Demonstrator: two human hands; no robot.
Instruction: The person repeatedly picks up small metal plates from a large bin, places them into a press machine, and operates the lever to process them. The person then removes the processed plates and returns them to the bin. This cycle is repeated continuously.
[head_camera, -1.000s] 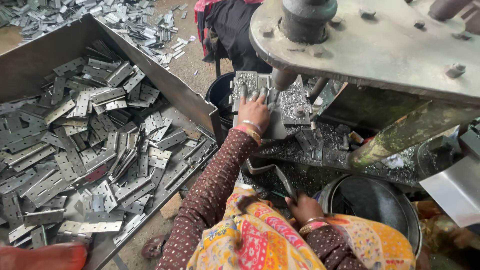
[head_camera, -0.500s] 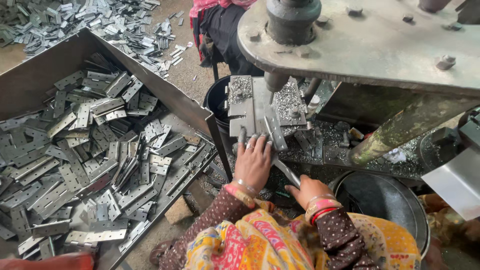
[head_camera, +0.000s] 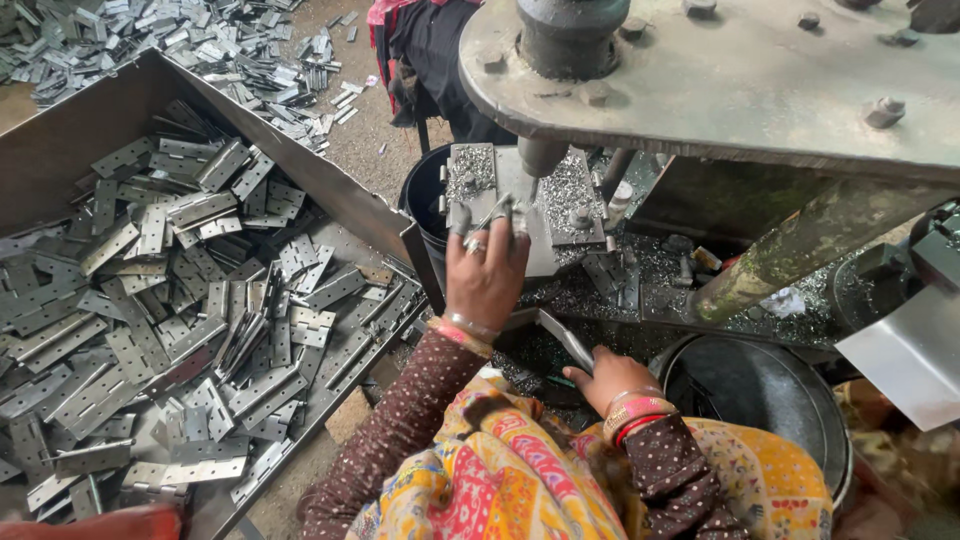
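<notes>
Steel hinge (head_camera: 497, 212) pinched in left hand (head_camera: 487, 278) under the ram (head_camera: 541, 155); right hand (head_camera: 610, 378) grips a strip (head_camera: 563, 338).

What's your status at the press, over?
Left hand up on the die block, fingers on a small metal piece under the punch. Right hand low, gripping a metal strip. Tray of hinge plates alongside, nothing blocking.

Dull grey sheet-metal hinge plates (head_camera: 190, 300) fill a matt steel tray (head_camera: 330, 185). The press head (head_camera: 720, 75) is rough cast metal, grimy and pitted (bolt heads dulled too). Glinting metal shavings (head_camera: 570, 190) dust the die block. Printed cotton sleeve (head_camera: 400, 430), soft and matt.
</notes>
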